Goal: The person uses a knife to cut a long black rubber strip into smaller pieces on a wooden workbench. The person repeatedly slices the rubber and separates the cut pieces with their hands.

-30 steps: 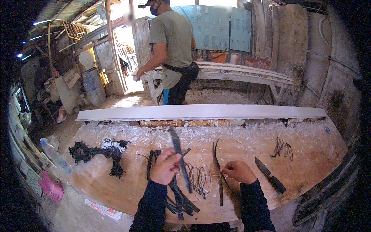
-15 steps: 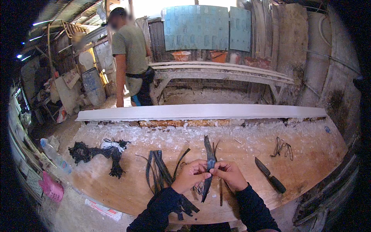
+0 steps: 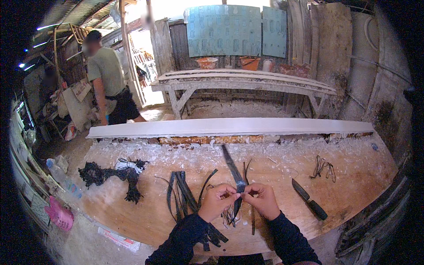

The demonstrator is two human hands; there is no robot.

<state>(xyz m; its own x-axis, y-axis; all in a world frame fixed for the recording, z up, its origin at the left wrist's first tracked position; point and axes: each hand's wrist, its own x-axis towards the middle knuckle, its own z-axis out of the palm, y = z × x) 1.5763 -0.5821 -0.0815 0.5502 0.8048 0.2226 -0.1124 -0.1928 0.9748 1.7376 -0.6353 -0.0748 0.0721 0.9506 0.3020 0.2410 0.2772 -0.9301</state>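
Observation:
Between my two hands is a flat black strip (image 3: 232,167), its long end pointing away across the table. My left hand (image 3: 217,201) pinches it from the left, and my right hand (image 3: 263,199) pinches it from the right, fingertips nearly touching. Left of my left hand lies a pile of loose black strips (image 3: 182,194). Partly hidden beneath my hands is a small bunch of thin pale and dark strands (image 3: 230,217). Another narrow dark strip (image 3: 253,216) lies by my right hand. To the right rests a knife (image 3: 309,198) with a black handle.
A wooden table (image 3: 282,176) carries a knotted black bundle (image 3: 104,172) with white ties, and thin dark cords (image 3: 323,168). A long white beam (image 3: 229,126) borders its far edge. Behind stand a bench (image 3: 247,79) and a person (image 3: 108,77) at left. A plastic bottle (image 3: 64,176) lies left.
The black strip's far end has swung left and away, with my fingers staying close together on it. The person behind has walked to the left.

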